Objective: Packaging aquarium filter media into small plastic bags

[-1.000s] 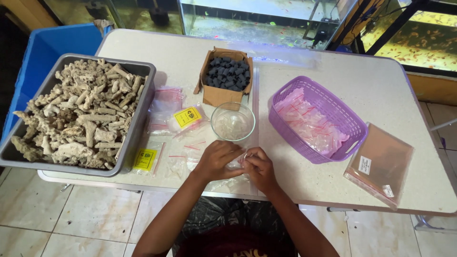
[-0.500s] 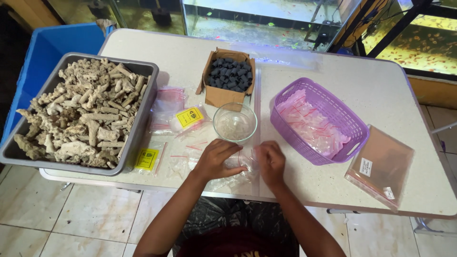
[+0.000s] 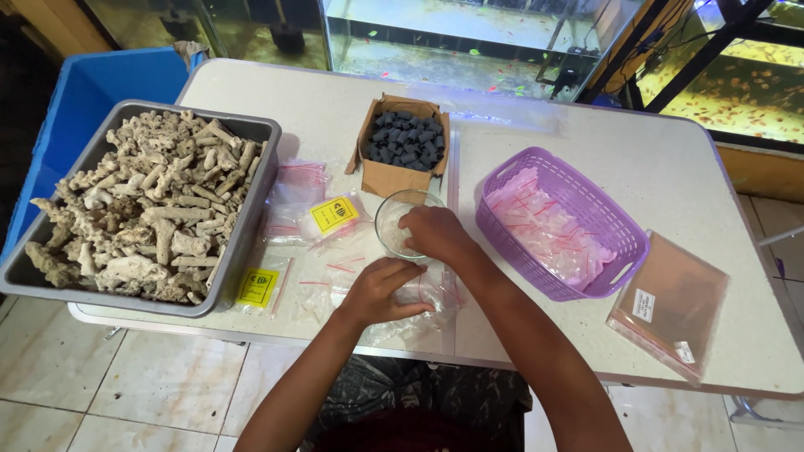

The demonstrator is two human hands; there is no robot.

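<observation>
Clear plastic bag (image 3: 419, 293) is pinned by the left hand (image 3: 381, 293); just beyond, the right hand's (image 3: 431, 234) fingers are curled into the glass bowl (image 3: 394, 219).

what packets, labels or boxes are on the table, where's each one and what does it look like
Cardboard box: table centre back, open, brown, full of dark blue-grey pellets.
Yellow label upper: inside a clear bag left of the glass bowl, square, black print.
Yellow label lower: beside the grey tray, square.
Clear bags: red zip strips, flat.
Sleeve stack: right edge, brownish, small white stickers.
Purple basket: holds more clear bags.
</observation>
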